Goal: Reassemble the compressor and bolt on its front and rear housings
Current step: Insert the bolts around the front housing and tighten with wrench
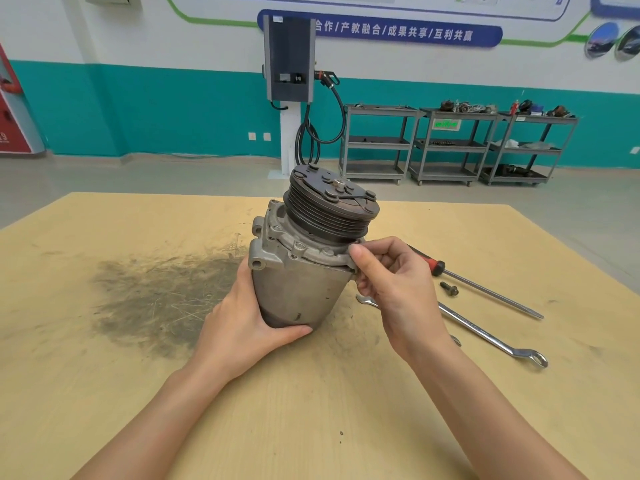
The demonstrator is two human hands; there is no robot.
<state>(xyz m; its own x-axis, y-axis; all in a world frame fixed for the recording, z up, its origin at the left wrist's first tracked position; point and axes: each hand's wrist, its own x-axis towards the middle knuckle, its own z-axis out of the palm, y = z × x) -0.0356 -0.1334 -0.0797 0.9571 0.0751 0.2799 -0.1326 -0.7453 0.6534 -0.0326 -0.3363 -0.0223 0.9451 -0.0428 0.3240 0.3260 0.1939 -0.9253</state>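
Note:
The grey metal compressor (301, 278) stands tilted on the wooden table (104, 358), its black grooved pulley (329, 206) on top. The front housing (294, 244) sits on the body just under the pulley. My left hand (242, 327) grips the lower body from the left, thumb across the front. My right hand (391, 282) pinches the rim of the front housing at its right side, thumb on top; what lies under the fingertips is hidden. One loose bolt (449, 289) lies on the table to the right.
A red-handled screwdriver (485, 289) and a combination wrench (485, 334) lie right of the compressor. A dark greasy smear (156, 299) covers the table to the left. Grey shelf carts (450, 147) and a charging post (289, 98) stand far behind.

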